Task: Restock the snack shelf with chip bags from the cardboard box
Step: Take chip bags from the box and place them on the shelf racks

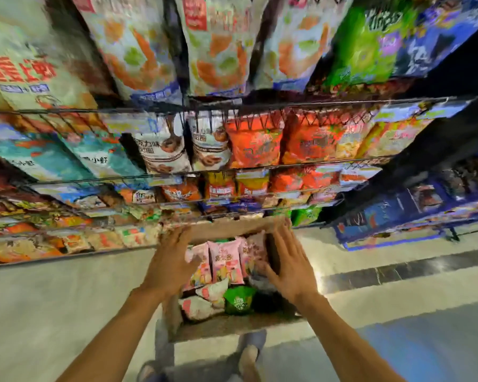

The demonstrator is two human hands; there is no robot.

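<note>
An open cardboard box stands on the floor in front of the snack shelf. Inside it are several pink chip bags standing in a row, with a green bag and pale bags lying nearer me. My left hand reaches over the box's left side, fingers straight, against the leftmost pink bag. My right hand reaches over the right side, fingers straight, its thumb near the rightmost pink bag. The pink bags sit between my two hands. The picture is blurred.
Wire shelves packed with orange, teal, white and green snack bags fill the view above the box. A blue display rack stands to the right. My feet are on the pale floor just behind the box.
</note>
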